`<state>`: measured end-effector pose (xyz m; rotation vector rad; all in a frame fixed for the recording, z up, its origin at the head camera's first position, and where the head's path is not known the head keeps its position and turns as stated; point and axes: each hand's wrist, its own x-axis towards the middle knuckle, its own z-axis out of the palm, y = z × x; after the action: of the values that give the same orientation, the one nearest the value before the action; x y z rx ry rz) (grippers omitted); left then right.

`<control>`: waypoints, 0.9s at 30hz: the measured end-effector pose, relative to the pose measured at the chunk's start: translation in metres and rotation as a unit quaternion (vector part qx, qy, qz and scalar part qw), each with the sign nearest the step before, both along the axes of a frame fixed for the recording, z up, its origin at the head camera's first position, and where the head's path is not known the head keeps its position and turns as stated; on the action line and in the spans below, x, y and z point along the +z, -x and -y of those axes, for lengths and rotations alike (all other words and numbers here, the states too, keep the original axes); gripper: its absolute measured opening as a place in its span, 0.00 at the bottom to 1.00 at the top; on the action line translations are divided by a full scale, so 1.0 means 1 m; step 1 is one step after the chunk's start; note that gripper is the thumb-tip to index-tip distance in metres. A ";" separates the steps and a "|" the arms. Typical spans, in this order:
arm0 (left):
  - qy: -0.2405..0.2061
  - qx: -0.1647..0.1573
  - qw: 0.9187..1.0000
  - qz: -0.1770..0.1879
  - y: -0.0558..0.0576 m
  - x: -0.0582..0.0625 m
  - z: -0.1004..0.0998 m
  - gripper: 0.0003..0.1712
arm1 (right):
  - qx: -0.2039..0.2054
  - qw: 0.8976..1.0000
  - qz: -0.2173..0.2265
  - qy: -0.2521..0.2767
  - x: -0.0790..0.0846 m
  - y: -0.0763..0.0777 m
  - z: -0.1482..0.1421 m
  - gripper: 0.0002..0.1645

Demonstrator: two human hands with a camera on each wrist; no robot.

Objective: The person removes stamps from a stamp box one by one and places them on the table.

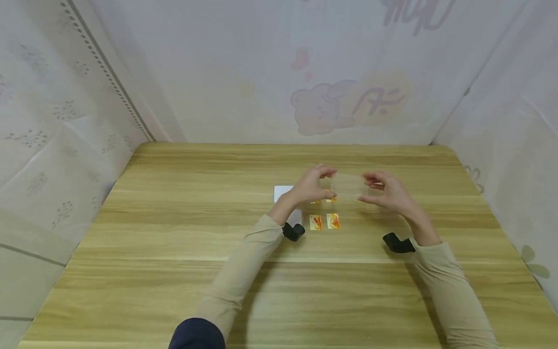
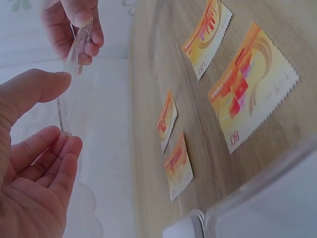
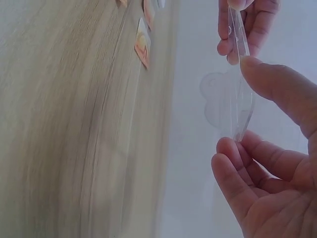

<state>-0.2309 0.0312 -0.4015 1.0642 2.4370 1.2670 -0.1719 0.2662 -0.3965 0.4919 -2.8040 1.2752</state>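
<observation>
My left hand (image 1: 310,186) and right hand (image 1: 388,193) hold a thin clear plastic piece (image 1: 348,187) above the table, pinching it by opposite edges between thumb and fingers. Seen nearly edge-on in the left wrist view, the plastic (image 2: 74,74) looks like a shallow lid or half of a flat case. Below lie several orange-and-yellow postage stamps with perforated edges. One stamp (image 2: 252,89) reads 80 and another stamp (image 2: 208,39) reads 120. The two rear stamps are partly hidden by the left hand and plastic in the head view.
A flat white item (image 1: 282,193) lies by the left forearm, and a second pale item (image 1: 297,217) sits nearer, partly covered by the arm. In the left wrist view a clear-edged case (image 2: 267,208) is close to the stamps. Pale patterned curtains (image 1: 244,72) surround the wooden table (image 1: 174,232).
</observation>
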 end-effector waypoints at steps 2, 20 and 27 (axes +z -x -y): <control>-0.004 0.001 1.000 0.000 -0.001 0.000 0.003 0.35 | 0.005 1.000 -0.009 0.000 0.000 0.001 0.002 0.34; -0.017 0.023 1.000 -0.004 -0.003 0.001 0.027 0.35 | 0.029 1.000 -0.008 0.001 -0.001 0.011 0.022 0.35; -0.012 0.030 0.999 -0.009 -0.002 0.000 0.039 0.36 | 0.033 0.999 -0.004 -0.003 -0.001 0.015 0.032 0.36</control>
<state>-0.2286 -0.0075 -0.4012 1.0201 2.4920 1.3145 -0.1871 0.2346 -0.3971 0.5933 -2.8089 1.2732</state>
